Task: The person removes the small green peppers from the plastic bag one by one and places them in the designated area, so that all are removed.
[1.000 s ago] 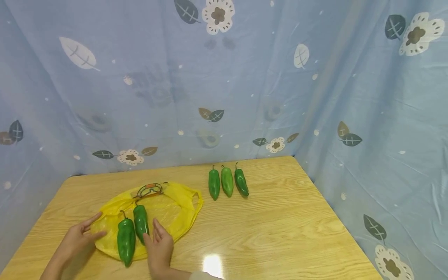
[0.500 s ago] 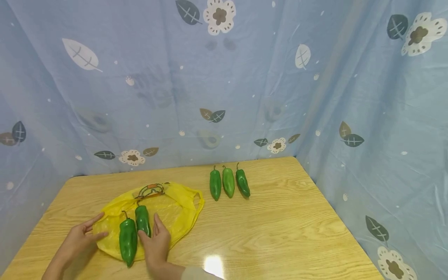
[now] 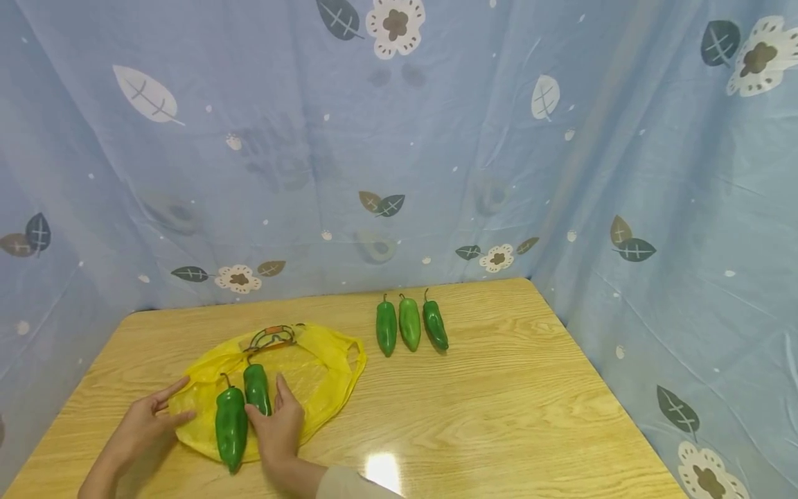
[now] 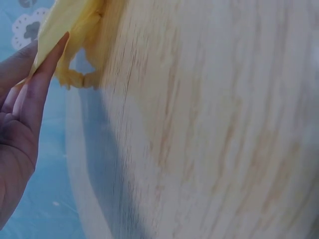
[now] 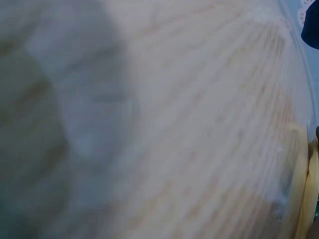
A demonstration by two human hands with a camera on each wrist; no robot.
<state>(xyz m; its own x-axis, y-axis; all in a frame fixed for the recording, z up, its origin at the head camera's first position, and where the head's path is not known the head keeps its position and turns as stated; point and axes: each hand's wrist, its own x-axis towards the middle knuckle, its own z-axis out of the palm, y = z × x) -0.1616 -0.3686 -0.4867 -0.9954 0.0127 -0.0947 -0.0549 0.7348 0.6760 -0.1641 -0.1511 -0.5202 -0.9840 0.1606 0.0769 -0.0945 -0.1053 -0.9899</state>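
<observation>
A yellow plastic bag point(image 3: 324, 402) lies spread on the table's left side. Across it, side by side, lie two long green peppers, a larger left pepper point(image 3: 231, 430) and a right pepper point(image 3: 256, 388). My left hand point(image 3: 140, 426) pinches the bag's left edge; the left wrist view shows the yellow plastic point(image 4: 62, 30) between thumb and fingers. Around the right pepper's lower end is my right hand point(image 3: 280, 423), thumb on the left side, fingers on the right, hiding the tip. Only a strip of yellow bag point(image 5: 299, 194) shows in the right wrist view.
Three more green peppers lie in a row at the back: a left one point(image 3: 386, 327), a lighter middle one point(image 3: 409, 324) and a darker right one point(image 3: 435, 324). A flowered blue curtain point(image 3: 299, 152) surrounds the wooden table point(image 3: 499, 402) at its back and sides.
My right thumb has shifted leftward across the right pepper to its left side, so the hand now spans its lower end. The left hand stays at the bag's edge.
</observation>
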